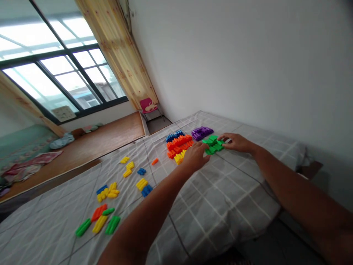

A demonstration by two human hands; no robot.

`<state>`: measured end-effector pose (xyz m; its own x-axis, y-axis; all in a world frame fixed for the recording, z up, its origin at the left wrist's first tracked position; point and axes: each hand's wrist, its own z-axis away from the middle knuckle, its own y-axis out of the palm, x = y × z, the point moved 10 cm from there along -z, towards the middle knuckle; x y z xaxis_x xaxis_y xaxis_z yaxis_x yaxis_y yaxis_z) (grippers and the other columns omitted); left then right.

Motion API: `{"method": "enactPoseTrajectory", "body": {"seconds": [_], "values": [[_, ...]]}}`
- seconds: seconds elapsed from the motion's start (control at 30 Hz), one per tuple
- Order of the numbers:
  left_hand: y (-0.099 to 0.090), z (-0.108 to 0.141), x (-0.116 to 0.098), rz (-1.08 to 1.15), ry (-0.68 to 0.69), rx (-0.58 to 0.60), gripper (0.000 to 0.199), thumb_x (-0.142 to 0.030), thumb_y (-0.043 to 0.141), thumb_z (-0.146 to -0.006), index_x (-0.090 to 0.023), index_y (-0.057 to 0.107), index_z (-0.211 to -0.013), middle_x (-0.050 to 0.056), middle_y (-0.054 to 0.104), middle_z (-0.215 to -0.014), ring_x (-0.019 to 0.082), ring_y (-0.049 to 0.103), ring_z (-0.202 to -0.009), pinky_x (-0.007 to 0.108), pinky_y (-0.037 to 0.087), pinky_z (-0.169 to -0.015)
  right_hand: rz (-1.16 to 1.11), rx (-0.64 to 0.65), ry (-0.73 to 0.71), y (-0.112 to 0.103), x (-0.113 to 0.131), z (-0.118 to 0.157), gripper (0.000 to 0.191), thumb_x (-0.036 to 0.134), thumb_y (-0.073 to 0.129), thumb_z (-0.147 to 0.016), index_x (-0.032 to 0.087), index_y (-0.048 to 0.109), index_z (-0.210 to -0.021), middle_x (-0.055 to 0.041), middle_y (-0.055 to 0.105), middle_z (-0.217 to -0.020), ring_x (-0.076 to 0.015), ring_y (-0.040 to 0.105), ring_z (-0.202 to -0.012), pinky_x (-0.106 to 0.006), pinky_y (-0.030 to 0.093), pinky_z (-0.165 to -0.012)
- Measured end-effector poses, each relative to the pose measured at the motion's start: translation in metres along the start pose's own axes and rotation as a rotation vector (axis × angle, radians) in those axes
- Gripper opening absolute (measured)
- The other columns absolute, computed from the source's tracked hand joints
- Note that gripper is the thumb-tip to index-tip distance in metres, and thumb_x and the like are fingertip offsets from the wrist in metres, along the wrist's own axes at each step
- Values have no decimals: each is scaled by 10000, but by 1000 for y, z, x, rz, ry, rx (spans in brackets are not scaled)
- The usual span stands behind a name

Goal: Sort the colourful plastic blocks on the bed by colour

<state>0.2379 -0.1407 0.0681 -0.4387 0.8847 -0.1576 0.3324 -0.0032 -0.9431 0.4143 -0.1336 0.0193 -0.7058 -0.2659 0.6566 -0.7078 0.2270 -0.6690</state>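
A pile of green plastic building pieces lies on the checked cloth between my two hands. My left hand is at its left side, fingers bent toward the green pieces and thumb held apart. On the other side, my right hand curves its spread fingers around the pile's right edge, with the fingertips at the pieces. Close by are a purple pile, an orange pile and a dark blue pile. Some yellow pieces are partly hidden behind my left hand.
Loose yellow pieces, blue pieces, green pieces and an orange piece are scattered on the left of the cloth-covered surface. A white wall borders the far side. A pink chair stands beyond.
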Motion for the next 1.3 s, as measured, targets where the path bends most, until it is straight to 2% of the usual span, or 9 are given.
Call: {"method": "enactPoseTrajectory", "body": {"seconds": [0.17, 0.4, 0.63, 0.73, 0.8, 0.93, 1.07, 1.2, 1.3], "values": [[32, -35, -16, -193, -12, 16, 262, -336, 610, -839, -216, 576, -1070, 85, 619, -1090, 243, 518, -1065, 380, 468, -873, 58, 22, -63, 2, 2, 5, 332, 245, 587, -711, 218, 668, -1032, -45, 676, -1072, -174, 635, -880, -306, 511, -782], [49, -44, -16, -321, 32, 37, 189, -338, 556, -887, -198, 592, -1009, 97, 613, -1066, 253, 468, -1091, 395, 433, -867, 7, 9, -152, 2, 9, 3, 311, 231, 604, -723, 220, 656, -1029, -54, 657, -1105, -192, 623, -947, -361, 475, -914], [39, -43, -11, -333, 15, -47, 243, -383, 592, -867, -212, 607, -1039, 85, 581, -1139, 255, 457, -1113, 393, 426, -870, -3, -72, -97, -2, 1, 0, 238, 315, 642, -738, 207, 645, -950, -51, 673, -991, -199, 647, -893, -356, 492, -863], [21, -33, -5, -284, 1, -71, 260, -399, 571, -879, -233, 613, -1075, 66, 584, -1175, 247, 470, -1119, 388, 431, -885, 18, -112, -67, -7, -1, 2, 280, 389, 668, -732, 207, 649, -944, -50, 687, -963, -209, 648, -897, -360, 495, -842], [0, -16, 4, -251, -20, -87, 263, -396, 546, -893, -242, 617, -1093, 60, 589, -1195, 240, 480, -1126, 387, 434, -903, 23, -162, -18, -14, -6, 5, 315, 456, 649, -755, 210, 650, -951, -48, 697, -944, -210, 650, -885, -355, 501, -816], [-56, 50, 47, -251, -135, -103, 242, -365, 521, -900, -254, 640, -1079, 53, 615, -1186, 235, 506, -1132, 390, 429, -948, -9, -375, 85, -43, -18, 15, 370, 529, 500, -861, 198, 633, -959, -63, 701, -911, -192, 662, -810, -326, 508, -759], [-113, 158, 138, -291, -394, -81, 275, -387, 482, -902, -262, 645, -1084, 39, 634, -1184, 229, 540, -1129, 390, 418, -993, 26, -554, 102, -61, -7, 30, 383, 526, 412, -912, 207, 618, -966, -105, 697, -978, -192, 666, -756, -327, 498, -735], [-147, 296, 240, -310, -762, 70, 377, -424, 482, -873, -211, 637, -1143, 73, 637, -1209, 228, 583, -1107, 347, 440, -975, 157, -579, 6, -51, 43, 30, 401, 513, 366, -935, 216, 609, -1053, -129, 687, -1013, -257, 669, -773, -386, 492, -689], [-149, 382, 284, -256, -990, 208, 379, -389, 505, -840, -201, 650, -1136, 71, 668, -1170, 217, 619, -1048, 298, 474, -900, 211, -468, -101, -19, 98, 7, 376, 518, 378, -926, 261, 617, -1059, -93, 696, -921, -277, 666, -759, -396, 489, -620]]}}
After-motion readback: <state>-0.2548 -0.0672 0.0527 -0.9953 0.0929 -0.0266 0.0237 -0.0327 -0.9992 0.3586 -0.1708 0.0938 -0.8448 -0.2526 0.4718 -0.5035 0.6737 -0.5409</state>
